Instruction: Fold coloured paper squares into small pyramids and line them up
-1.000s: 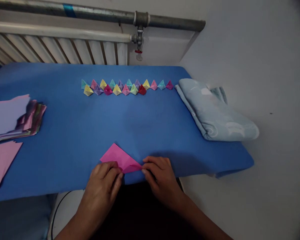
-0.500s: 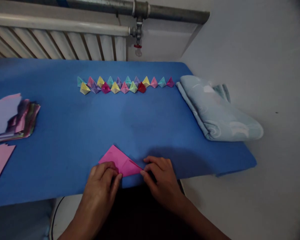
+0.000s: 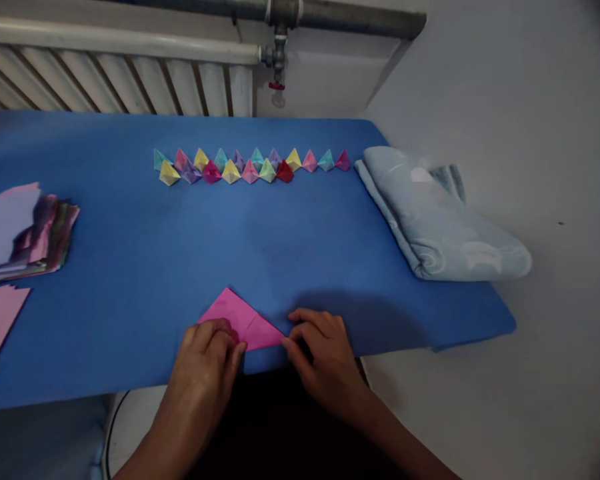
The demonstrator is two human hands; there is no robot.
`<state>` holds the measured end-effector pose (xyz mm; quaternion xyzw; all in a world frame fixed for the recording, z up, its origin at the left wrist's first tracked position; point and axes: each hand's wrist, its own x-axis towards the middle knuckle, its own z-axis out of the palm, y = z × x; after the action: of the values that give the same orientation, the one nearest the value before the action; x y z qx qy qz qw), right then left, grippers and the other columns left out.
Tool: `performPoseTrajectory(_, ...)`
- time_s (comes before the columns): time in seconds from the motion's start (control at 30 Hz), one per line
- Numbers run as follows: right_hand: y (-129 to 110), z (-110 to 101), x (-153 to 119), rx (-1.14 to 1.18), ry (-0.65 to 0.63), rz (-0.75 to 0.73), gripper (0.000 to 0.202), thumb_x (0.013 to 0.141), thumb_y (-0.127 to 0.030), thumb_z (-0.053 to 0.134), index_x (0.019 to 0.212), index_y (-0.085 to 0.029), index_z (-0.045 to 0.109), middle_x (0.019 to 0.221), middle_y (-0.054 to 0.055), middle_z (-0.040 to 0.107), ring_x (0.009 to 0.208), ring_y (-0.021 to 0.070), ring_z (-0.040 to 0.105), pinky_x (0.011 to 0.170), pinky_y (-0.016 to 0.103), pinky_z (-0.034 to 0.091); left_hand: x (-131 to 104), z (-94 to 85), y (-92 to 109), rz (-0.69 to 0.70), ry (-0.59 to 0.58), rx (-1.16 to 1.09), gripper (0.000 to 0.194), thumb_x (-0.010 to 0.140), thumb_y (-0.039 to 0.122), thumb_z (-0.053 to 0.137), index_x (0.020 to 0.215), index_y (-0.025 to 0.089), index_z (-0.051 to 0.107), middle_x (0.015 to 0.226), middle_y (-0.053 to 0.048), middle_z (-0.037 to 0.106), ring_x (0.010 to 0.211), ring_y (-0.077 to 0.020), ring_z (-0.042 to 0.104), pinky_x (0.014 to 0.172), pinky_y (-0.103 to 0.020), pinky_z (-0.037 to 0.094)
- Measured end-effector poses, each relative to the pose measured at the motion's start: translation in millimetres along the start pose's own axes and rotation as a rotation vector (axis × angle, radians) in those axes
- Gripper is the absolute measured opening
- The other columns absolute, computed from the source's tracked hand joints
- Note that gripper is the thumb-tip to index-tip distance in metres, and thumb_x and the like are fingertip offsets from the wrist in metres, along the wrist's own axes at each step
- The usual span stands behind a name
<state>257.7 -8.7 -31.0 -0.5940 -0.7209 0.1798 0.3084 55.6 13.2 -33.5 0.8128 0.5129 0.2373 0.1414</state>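
Observation:
A folded pink paper lies at the near edge of the blue table, its top corner pointing away from me. My left hand has its fingers bent together over the paper's left part, with the thumb at the lower edge. At the paper's right tip, my right hand pinches the corner between thumb and finger. Farther back, small folded paper shapes in several colours stand in two rows.
On the left of the blue table are a stack of coloured papers and pink sheets. A folded light-blue cloth lies at the right, by the wall. Behind stands a radiator with a pipe and valve.
The raised layer at the paper's right side now lies flatter and lines up with the edge. Both hands stay almost where they were. The view has shifted slightly.

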Motion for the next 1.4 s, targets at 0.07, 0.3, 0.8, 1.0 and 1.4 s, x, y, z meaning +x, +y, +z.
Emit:
performPoseTrajectory(0.07, -0.6, 0.3, -0.2, -0.009, -0.006, 0.010, 0.009, 0.086, -0.018, 0.056, 0.077, -0.020, 0.057, 0.102, 0.007, 0.065, 0.092, 0.0212, 0.056, 0.079, 0.039, 0.036, 0.0, 0.4, -0.1, 0.002, 0.007, 0.012, 0.022, 0.091, 0.025, 0.045, 0.075, 0.016, 0.057, 0.090, -0.008, 0.060, 0.082, -0.0222, 0.054, 0.075, -0.040, 0.046)
performPoseTrajectory(0.3, -4.3, -3.2, 1.4, -0.004, -0.047, 0.070, 0.009, 0.083, -0.015, 0.059, 0.077, -0.021, 0.055, 0.107, 0.005, 0.062, 0.098, 0.0213, 0.055, 0.082, 0.039, 0.034, -1.9, -0.9, -6.4, 0.008, -0.004, 0.025, 0.020, 0.091, 0.030, 0.048, 0.078, 0.017, 0.057, 0.091, -0.008, 0.060, 0.084, -0.0230, 0.054, 0.075, -0.040, 0.046)
performPoseTrajectory(0.8, -3.3, -2.8, 2.2, -0.061, -0.017, 0.075, 0.007, 0.081, -0.016, 0.058, 0.077, -0.022, 0.058, 0.108, 0.006, 0.062, 0.102, 0.0231, 0.055, 0.084, 0.040, 0.036, -2.2, -6.0, 6.6, 0.456, -0.189, 0.323, 0.050, 0.083, 0.005, 0.042, 0.128, 0.025, 0.053, 0.110, -0.008, 0.063, 0.097, -0.0241, 0.052, 0.084, -0.039, 0.037)
performPoseTrajectory(1.0, -5.2, -4.4, 3.7, -0.061, -0.032, 0.093, 0.009, 0.080, -0.014, 0.059, 0.076, -0.021, 0.059, 0.107, 0.006, 0.063, 0.101, 0.0235, 0.055, 0.083, 0.040, 0.036, -15.1, -10.3, 6.0, 0.444, -0.129, 0.404, 0.048, 0.082, 0.001, 0.037, 0.122, 0.017, 0.057, 0.111, -0.008, 0.065, 0.094, -0.0235, 0.052, 0.083, -0.038, 0.034)
performPoseTrajectory(1.4, -17.4, 1.8, -6.6, -0.200, -0.298, -0.440, 0.033, 0.088, -0.027, 0.055, 0.121, -0.025, 0.052, 0.126, 0.005, 0.059, 0.125, 0.0238, 0.041, 0.097, 0.043, 0.031, -34.6, -21.0, -5.4, 0.423, -0.063, 0.436, 0.043, 0.085, 0.003, 0.034, 0.118, 0.013, 0.061, 0.115, -0.011, 0.065, 0.102, -0.0271, 0.053, 0.084, -0.040, 0.037)
